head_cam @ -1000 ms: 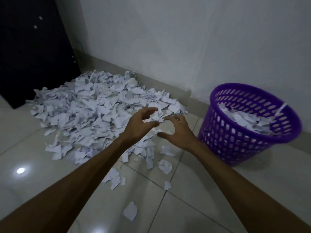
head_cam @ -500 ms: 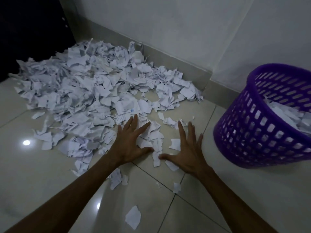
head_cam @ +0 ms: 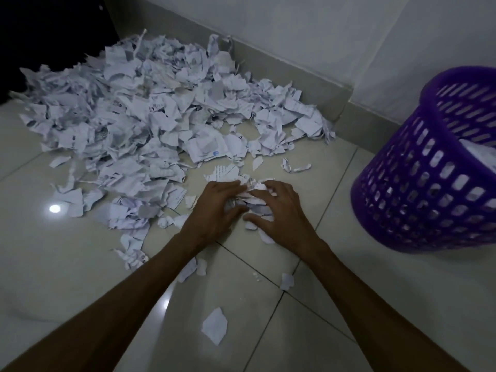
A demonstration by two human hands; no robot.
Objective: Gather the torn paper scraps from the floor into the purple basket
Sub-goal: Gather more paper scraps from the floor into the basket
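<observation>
I read this as a plain indoor room, likely a home. Glossy pale floor tiles point(head_cam: 389, 304) run to a tiled skirting point(head_cam: 316, 84) at twelve o'clock under a bare white wall point(head_cam: 295, 28). A dark door or cabinet point(head_cam: 48, 28), I can't tell which, stands at ten o'clock.

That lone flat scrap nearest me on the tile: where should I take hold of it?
Probably the lone scrap's pointed upper tip, from the left, which the left hand reaches sooner. It lies flat on glossy floor, so slide a fingertip under that tip, then pinch.
</observation>
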